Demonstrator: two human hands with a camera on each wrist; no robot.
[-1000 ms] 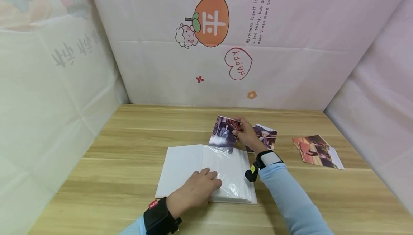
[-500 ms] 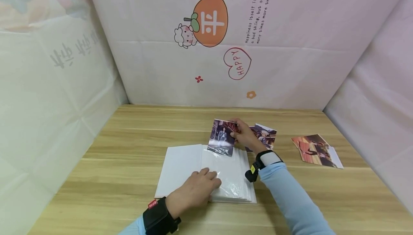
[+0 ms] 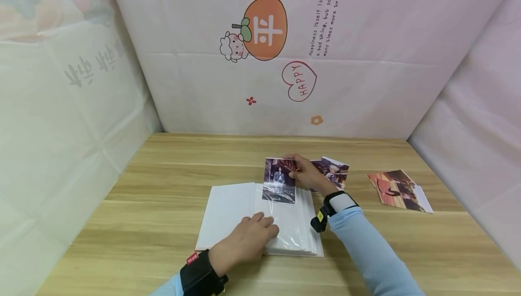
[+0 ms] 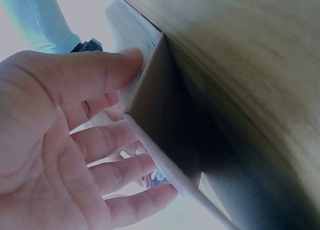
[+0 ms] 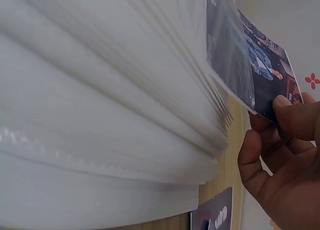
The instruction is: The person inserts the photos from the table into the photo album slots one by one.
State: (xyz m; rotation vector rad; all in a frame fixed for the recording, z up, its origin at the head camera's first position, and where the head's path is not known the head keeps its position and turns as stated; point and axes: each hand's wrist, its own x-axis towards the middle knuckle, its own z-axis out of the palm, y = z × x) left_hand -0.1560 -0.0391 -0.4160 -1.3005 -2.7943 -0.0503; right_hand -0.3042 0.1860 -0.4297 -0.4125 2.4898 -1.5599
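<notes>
A photo album (image 3: 232,208) lies spread on the table, its white cover to the left and clear-pocketed pages (image 3: 293,230) to the right. My right hand (image 3: 307,174) pinches a photo (image 3: 279,176) of a standing person by its right edge. The photo's lower part sits inside a clear sleeve (image 5: 230,54) at the page's top, as the right wrist view shows. My left hand (image 3: 248,239) rests on the album near the fold, fingers extended. In the left wrist view its thumb (image 4: 127,64) lies at the page edges.
Behind the right hand lie more photos (image 3: 335,169), partly covered by it. Farther right, several overlapping photos (image 3: 400,192) lie on the wooden table (image 3: 154,223). White printed cloth (image 3: 195,92) rises behind the table and along both sides.
My right hand has brought the photo down toward me and straightened it, sliding its lower part deeper into the clear sleeve. The left hand has stayed in place.
</notes>
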